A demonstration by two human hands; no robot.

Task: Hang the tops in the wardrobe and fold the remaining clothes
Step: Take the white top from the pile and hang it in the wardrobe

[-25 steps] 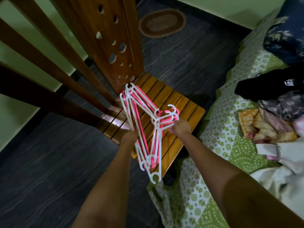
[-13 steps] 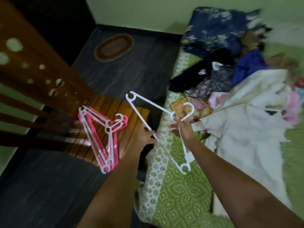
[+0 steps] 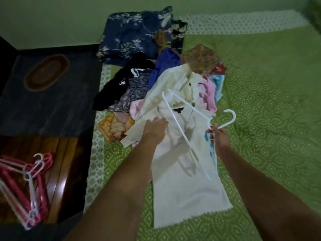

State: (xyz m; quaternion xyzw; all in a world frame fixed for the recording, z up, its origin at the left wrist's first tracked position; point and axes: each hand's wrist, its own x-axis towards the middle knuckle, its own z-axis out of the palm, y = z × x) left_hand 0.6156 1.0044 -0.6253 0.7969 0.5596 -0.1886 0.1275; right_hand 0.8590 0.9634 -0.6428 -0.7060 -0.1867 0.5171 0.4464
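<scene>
A cream top (image 3: 185, 185) lies flat on the green bedspread (image 3: 271, 108), its collar toward the clothes pile. My right hand (image 3: 218, 138) grips a white hanger (image 3: 187, 122) by the neck just below the hook, holding it over the top's upper part. My left hand (image 3: 154, 130) rests palm down on the cream top's left shoulder, fingers spread, holding nothing. Behind the top sits a heap of mixed clothes (image 3: 139, 87): black, blue, pink and patterned pieces.
A bunch of pink and white hangers (image 3: 26, 181) lies on a wooden slatted seat (image 3: 66, 164) at the lower left, beside the bed. A navy floral pillow (image 3: 132, 35) sits at the bed's head. A dark floor with an oval mat (image 3: 46, 73) lies left.
I turned from the wooden seat to the bed. The bunch of hangers stayed on the seat; my right hand carried one white hanger over the cream top, and my left hand let go and pressed on the top.
</scene>
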